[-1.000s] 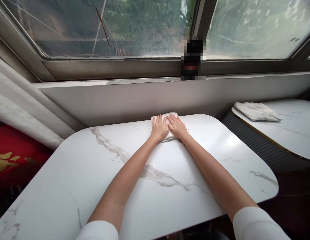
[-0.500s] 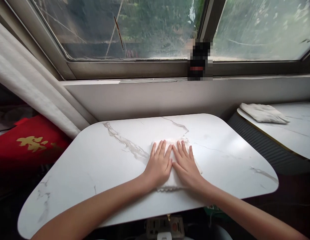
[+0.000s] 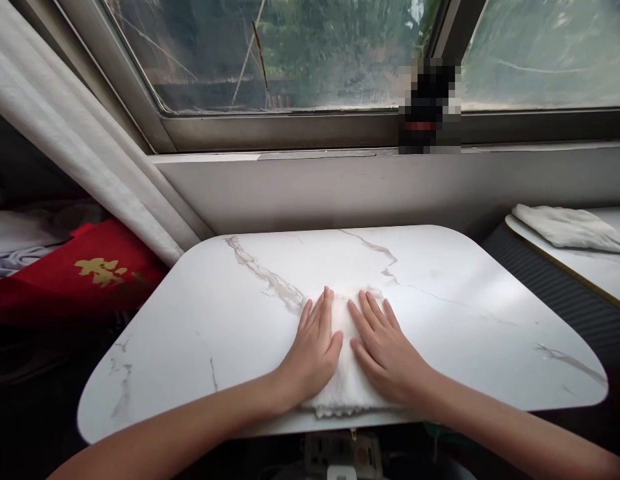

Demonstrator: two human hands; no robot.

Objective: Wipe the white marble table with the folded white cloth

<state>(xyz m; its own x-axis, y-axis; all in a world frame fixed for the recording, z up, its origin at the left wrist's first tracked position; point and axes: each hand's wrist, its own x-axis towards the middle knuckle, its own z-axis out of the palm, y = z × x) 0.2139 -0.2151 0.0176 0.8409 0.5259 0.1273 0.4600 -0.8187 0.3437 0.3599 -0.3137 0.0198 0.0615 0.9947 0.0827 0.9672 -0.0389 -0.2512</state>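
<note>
A white cloth [image 3: 346, 373] lies folded on the white marble-patterned tabletop [image 3: 180, 320], its frilled edge close to the table's front edge. My left hand [image 3: 316, 347] rests on the cloth's left side, fingers stretched forward. On its right side lies my right hand [image 3: 385, 347], palm down with the fingers extended. A strip of cloth shows between the two hands, which are apart. Parts of the cloth are hidden under my palms.
Behind the table are a wall and a window frame [image 3: 290, 127]. A pale curtain [image 3: 90, 133] hangs at left above a red cloth item [image 3: 75, 287] with gold markings. At right, another white cloth [image 3: 570, 228] lies on a second tabletop [image 3: 585, 270]. A blurred-out dark object [image 3: 425, 113] stands at the sill.
My hands have moved apart, baring more cloth between them. The cloth and both hands are nearer the table's front edge. The view has shifted, so the surroundings appear further right.
</note>
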